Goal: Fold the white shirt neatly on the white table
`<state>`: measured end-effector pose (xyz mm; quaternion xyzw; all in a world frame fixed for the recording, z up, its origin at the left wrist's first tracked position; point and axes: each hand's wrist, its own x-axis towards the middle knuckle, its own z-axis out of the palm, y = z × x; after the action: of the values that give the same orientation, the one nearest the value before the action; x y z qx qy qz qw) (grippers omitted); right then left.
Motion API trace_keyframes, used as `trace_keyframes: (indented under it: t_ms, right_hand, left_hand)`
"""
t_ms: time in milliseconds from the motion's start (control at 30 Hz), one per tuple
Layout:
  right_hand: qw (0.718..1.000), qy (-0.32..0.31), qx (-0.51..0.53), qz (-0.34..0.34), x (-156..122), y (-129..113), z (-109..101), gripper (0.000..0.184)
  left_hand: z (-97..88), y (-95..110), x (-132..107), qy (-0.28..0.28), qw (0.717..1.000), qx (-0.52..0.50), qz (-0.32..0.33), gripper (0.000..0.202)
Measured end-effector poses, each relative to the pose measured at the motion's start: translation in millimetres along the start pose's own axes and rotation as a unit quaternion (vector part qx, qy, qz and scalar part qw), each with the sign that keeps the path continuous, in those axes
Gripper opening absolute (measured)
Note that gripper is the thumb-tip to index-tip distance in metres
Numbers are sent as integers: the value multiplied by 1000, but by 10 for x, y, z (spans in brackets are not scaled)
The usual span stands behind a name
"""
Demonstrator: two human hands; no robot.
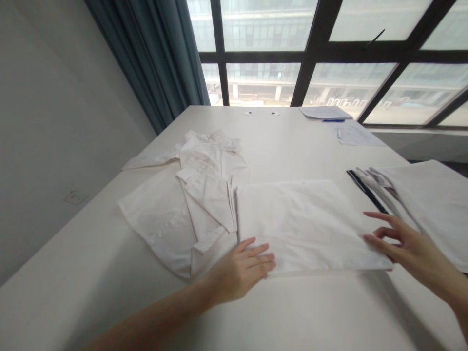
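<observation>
Folded cloth (296, 224), near middle: plain white, greyish creases
Crumpled garment (157, 219), left: plain white
Cloth pile (435, 200), right: white, greyish in its folds
Strip (368, 192) along that pile's left edge: black
Table (300, 317): plain white
Papers (321, 112), far right: white
Pen (333, 120) there: blue
Curtain (157, 53), far left: dark teal-blue
Window frame (263, 57), far: near-black
Wall (47, 126), left: grey

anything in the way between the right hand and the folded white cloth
Nothing visible: the right hand is at the right edge of the folded white cloth. The other white fabric lies further right, not between them.
</observation>
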<state>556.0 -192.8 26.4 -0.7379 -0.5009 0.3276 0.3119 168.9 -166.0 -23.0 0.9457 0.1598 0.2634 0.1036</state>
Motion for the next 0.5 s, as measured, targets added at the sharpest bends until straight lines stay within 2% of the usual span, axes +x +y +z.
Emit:
trace_keyframes:
  t_ms: [100, 267, 367, 500]
  right_hand:
    - [999, -28, 5, 21, -43, 103, 90, 78]
    - [998, -7, 1, 68, -149, 133, 197, 78]
    - [998, -2, 7, 62, -153, 112, 209, 74]
    - [996, 6, 70, 61, -95, 108, 217, 65]
  left_hand:
    - [3, -7, -7, 11, 1000, -1, 4, 21]
    - [18, -21, -22, 22, 1000, -15, -3, 22]
    - [12, -22, -24, 18, 999, -25, -11, 24]
    - [-10, -15, -16, 10, 999, -31, -12, 21]
